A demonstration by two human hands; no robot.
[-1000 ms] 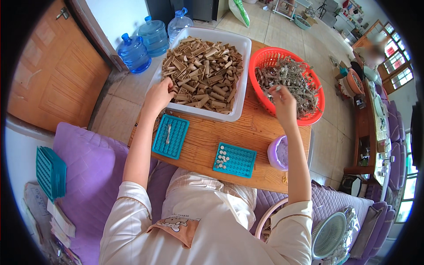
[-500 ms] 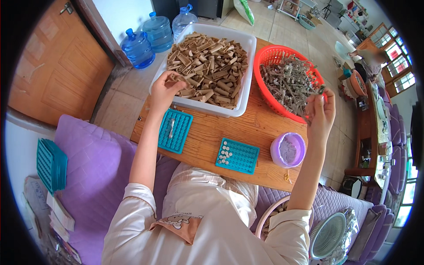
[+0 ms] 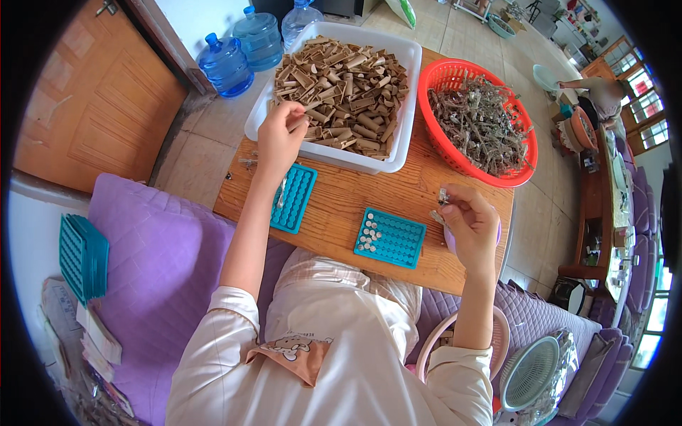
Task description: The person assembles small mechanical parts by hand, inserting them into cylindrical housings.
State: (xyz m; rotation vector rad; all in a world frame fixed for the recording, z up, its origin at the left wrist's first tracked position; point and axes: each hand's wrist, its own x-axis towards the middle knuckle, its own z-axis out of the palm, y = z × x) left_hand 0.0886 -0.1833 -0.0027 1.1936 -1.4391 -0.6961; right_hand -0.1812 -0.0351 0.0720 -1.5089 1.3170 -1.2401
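Note:
My left hand (image 3: 282, 135) is pinched at the near left side of a white plastic tub (image 3: 403, 145) heaped with curved brown pieces (image 3: 355, 82). Whatever sits between its fingertips is too small to make out. Above the right end of the table, my right hand (image 3: 472, 226) pinches a small grey, shiny strip-like piece (image 3: 443, 197). Below and left of it lies a teal tray (image 3: 399, 243) of small cells, with several whitish discs (image 3: 369, 233) at its left end. Behind that hand a purple pot (image 3: 496, 238) is mostly hidden. A second teal tray (image 3: 301, 195) lies partly under my left forearm, thin pale sticks on it.
A red basket (image 3: 526, 175) full of tangled grey strips (image 3: 477, 128) stands right of the tub on the wooden table (image 3: 330, 231). Blue water bottles (image 3: 224, 67) stand by the door (image 3: 92, 99). Another person (image 3: 602, 96) is at the far right.
My right hand has come from the red basket's near edge toward me and to the left, carrying the grey piece. My left hand stays by the tub, its fingers drawn closer together. The view shifts slightly.

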